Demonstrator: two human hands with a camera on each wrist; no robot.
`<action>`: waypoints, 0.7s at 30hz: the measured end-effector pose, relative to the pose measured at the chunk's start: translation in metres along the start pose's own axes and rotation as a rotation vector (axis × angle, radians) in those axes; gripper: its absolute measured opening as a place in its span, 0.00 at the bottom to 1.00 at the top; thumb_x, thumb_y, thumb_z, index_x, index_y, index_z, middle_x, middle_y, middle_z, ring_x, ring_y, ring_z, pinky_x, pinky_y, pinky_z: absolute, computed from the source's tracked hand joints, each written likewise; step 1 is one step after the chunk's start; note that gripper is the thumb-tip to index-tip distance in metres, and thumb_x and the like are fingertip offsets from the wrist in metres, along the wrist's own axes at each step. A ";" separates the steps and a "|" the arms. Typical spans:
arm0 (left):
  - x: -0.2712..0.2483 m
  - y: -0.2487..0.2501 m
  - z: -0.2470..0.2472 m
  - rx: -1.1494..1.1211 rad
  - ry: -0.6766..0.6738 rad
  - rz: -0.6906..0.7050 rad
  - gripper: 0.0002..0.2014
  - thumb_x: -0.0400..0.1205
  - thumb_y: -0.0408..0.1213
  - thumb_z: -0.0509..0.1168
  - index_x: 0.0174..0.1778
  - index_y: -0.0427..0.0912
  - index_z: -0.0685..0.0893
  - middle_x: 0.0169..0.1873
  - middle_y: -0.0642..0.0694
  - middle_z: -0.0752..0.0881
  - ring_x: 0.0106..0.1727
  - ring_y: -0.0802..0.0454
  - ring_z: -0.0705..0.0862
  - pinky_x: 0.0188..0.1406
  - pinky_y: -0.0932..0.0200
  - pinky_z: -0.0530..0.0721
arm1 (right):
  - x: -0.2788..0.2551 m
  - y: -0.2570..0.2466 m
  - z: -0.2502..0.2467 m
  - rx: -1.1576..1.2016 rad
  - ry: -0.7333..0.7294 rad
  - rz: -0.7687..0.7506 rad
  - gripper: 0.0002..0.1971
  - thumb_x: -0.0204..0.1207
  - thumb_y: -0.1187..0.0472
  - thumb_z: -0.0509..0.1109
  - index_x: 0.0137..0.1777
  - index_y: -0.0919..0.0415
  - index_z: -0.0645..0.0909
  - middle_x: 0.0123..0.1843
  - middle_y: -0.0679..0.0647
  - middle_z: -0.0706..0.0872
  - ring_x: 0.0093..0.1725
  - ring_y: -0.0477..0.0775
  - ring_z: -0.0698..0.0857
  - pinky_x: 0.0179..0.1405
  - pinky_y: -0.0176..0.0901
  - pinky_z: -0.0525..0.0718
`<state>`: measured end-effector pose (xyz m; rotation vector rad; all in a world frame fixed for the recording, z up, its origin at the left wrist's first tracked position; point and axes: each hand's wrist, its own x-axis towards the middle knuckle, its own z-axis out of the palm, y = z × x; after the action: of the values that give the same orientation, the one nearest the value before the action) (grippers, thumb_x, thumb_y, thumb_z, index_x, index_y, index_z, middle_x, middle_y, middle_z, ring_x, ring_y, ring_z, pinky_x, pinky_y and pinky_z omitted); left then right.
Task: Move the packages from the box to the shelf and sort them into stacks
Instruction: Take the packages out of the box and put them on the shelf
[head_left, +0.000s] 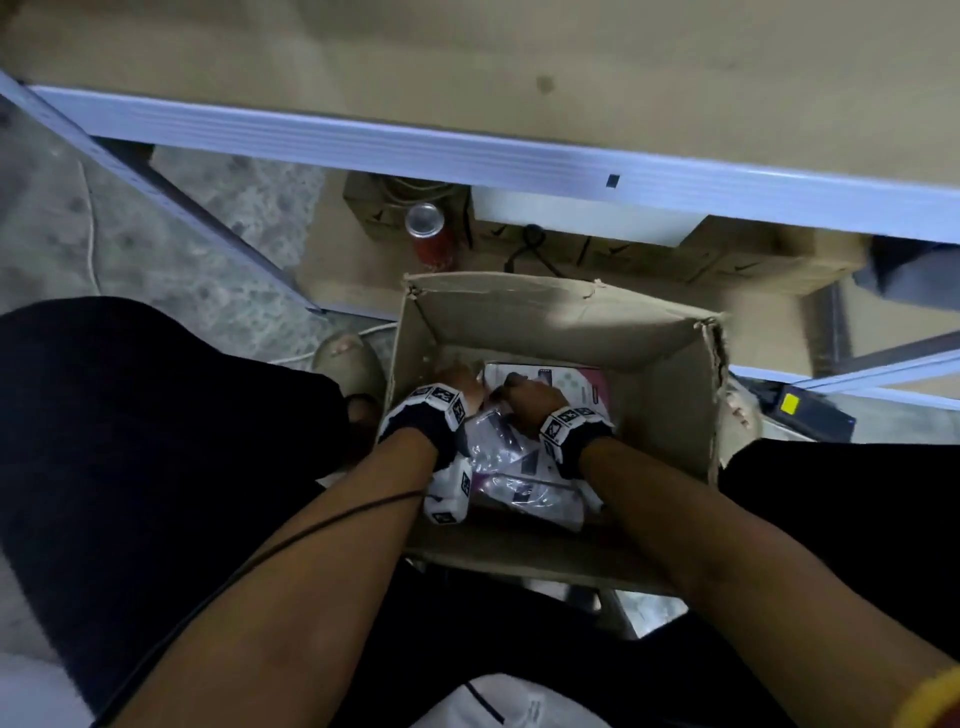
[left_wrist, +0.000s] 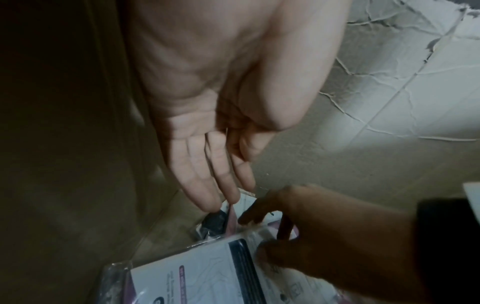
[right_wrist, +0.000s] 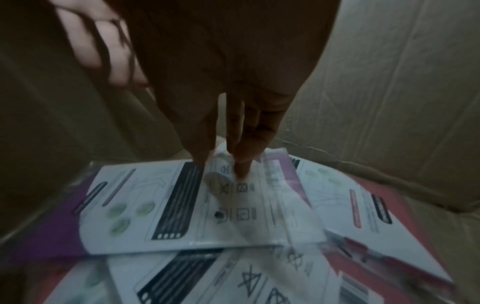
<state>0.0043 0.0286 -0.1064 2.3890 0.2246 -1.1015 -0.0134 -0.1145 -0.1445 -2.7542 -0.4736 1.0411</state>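
An open cardboard box (head_left: 545, 317) stands on the floor between my legs, below the white-edged shelf (head_left: 467, 150). Inside lie several flat packages (head_left: 550, 384) in clear sleeves, white with purple or pink print. Both hands are down in the box. My left hand (left_wrist: 228, 197) is open, palm showing, with straight fingers reaching to the far edge of the packages by the box corner. My right hand (right_wrist: 223, 164) has straight fingers whose tips touch the top package (right_wrist: 182, 205); its thumb is hidden there. Nothing is lifted.
On the low board under the shelf stand a red can (head_left: 428, 234) and brown cartons (head_left: 753, 260). My sandalled foot (head_left: 345, 358) is left of the box, and a white cable (head_left: 91, 234) runs over the floor. A black device (head_left: 789, 405) lies at the right.
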 end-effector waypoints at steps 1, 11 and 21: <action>0.001 0.000 0.000 0.024 -0.001 -0.008 0.20 0.89 0.38 0.57 0.73 0.30 0.78 0.70 0.32 0.81 0.71 0.37 0.80 0.70 0.48 0.79 | 0.000 -0.001 0.002 -0.012 0.014 -0.008 0.20 0.83 0.63 0.65 0.74 0.55 0.78 0.70 0.60 0.77 0.66 0.67 0.82 0.65 0.60 0.80; 0.013 -0.007 0.002 0.142 -0.068 -0.093 0.17 0.88 0.38 0.56 0.60 0.33 0.86 0.59 0.34 0.87 0.54 0.40 0.86 0.45 0.57 0.78 | -0.016 0.026 0.020 -0.053 -0.119 0.142 0.16 0.80 0.71 0.66 0.67 0.69 0.79 0.68 0.66 0.80 0.69 0.67 0.79 0.66 0.60 0.80; 0.015 -0.022 0.012 0.189 -0.076 -0.110 0.17 0.87 0.39 0.53 0.58 0.31 0.83 0.61 0.29 0.85 0.60 0.34 0.85 0.62 0.44 0.84 | -0.025 0.037 0.032 0.075 -0.111 0.201 0.19 0.79 0.75 0.65 0.70 0.68 0.75 0.67 0.67 0.79 0.66 0.67 0.82 0.63 0.56 0.83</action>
<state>-0.0016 0.0408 -0.1326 2.5193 0.2372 -1.3145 -0.0438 -0.1562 -0.1630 -2.7308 -0.1700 1.2349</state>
